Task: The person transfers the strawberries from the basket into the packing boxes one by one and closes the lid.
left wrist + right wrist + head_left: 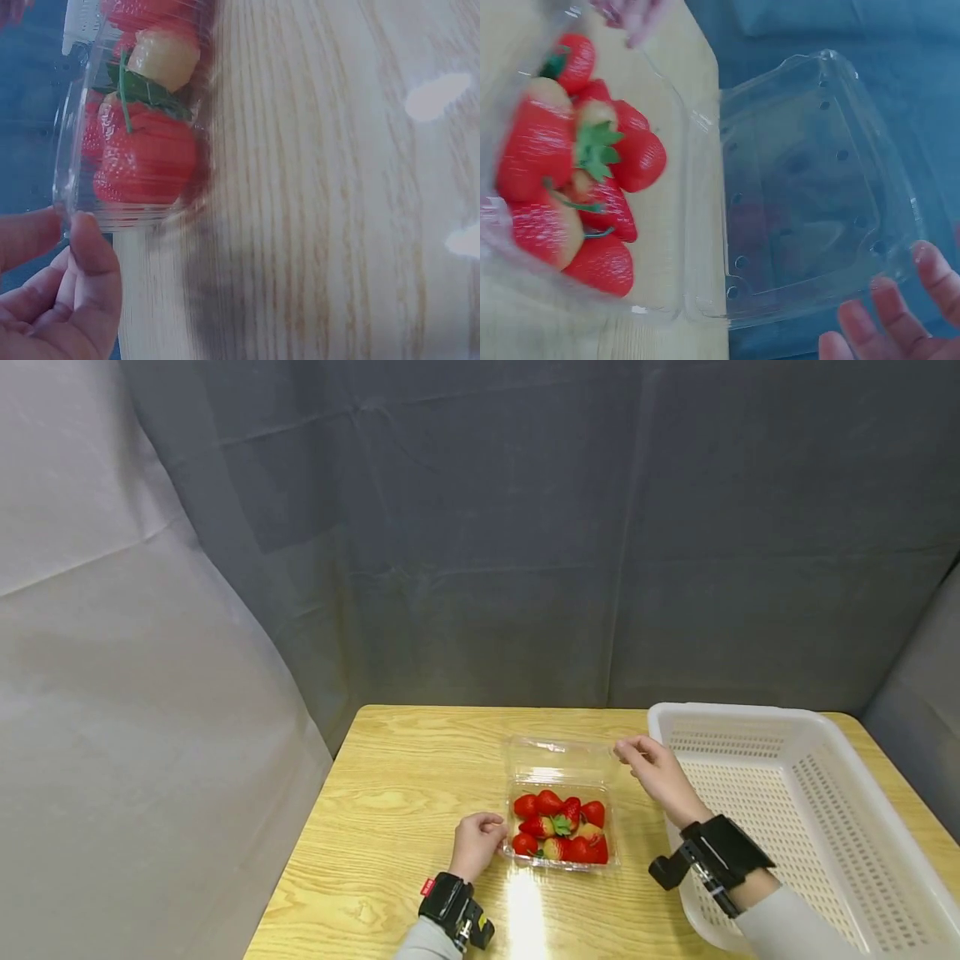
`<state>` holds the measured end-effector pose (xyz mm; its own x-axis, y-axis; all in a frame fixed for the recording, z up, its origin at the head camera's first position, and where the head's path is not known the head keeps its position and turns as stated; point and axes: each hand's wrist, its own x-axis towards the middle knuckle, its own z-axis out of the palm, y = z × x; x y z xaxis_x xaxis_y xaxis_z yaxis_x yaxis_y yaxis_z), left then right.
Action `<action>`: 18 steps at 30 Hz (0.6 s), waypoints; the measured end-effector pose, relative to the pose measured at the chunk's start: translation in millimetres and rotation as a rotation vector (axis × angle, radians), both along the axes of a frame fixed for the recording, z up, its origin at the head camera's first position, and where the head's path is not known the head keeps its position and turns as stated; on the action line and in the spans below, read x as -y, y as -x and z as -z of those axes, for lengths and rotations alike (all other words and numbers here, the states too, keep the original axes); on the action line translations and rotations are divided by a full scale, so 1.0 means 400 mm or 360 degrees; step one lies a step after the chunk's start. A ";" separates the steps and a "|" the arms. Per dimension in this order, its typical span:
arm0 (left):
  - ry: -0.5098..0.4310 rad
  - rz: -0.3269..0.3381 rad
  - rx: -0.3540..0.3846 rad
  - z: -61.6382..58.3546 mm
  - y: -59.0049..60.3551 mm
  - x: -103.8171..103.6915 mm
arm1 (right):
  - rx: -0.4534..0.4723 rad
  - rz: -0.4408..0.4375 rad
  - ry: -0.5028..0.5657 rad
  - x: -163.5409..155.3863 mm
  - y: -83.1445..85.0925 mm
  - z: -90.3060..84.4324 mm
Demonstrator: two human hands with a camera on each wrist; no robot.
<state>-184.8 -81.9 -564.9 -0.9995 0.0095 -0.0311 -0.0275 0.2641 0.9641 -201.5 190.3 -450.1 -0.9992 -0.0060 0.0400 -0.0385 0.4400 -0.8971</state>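
A clear plastic clamshell container (561,865) holding several red strawberries (549,802), some pale-patched with green leaves, sits on the wooden table. Its transparent lid (802,172) is raised at the far side. At the container's near left corner, my left hand (478,843) pinches the rim between thumb and finger, as the left wrist view shows close up. My right hand (660,772) is at the lid's right edge. Its fingers are spread in the right wrist view, the fingertips (885,289) right beside the lid's outer edge.
A large white plastic basket (731,708) with slotted walls stands on the table to the right, under my right forearm. The wooden table (390,793) extends left of the container. Grey cloth (480,527) hangs behind the table and at both sides.
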 end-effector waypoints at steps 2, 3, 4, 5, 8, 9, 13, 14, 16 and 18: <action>0.0006 0.0000 0.0006 0.002 0.001 0.001 | -0.0065 -0.0016 -0.0145 0.006 -0.035 -0.001; 0.0008 0.0001 0.0010 0.004 0.002 0.001 | -0.0088 -0.0022 -0.0228 0.010 -0.052 0.000; 0.0004 0.0003 0.0019 0.006 0.003 0.001 | -0.0119 -0.0027 -0.0298 0.014 -0.068 0.003; -0.0007 0.0008 0.0027 0.009 0.003 0.002 | -0.0136 -0.0034 -0.0357 0.018 -0.082 0.007; -0.0043 0.0017 0.0061 0.015 0.003 0.005 | -0.0137 -0.0056 -0.0484 0.032 -0.121 0.022; -0.0066 0.0024 0.0068 0.017 0.002 0.006 | -0.0121 -0.0058 -0.0515 0.037 -0.133 0.026; -0.0246 0.0076 0.0123 0.020 -0.003 0.013 | -0.0055 -0.0068 -0.0621 0.059 -0.173 0.051; -0.0312 0.0091 0.0154 0.020 -0.004 0.015 | -0.0046 -0.0079 -0.0653 0.064 -0.182 0.060; -0.0463 0.0114 0.0228 0.020 -0.007 0.018 | -0.0015 -0.0100 -0.0707 0.073 -0.198 0.080; -0.0568 0.0115 0.0305 0.020 -0.010 0.021 | 0.0003 -0.0121 -0.0767 0.080 -0.212 0.102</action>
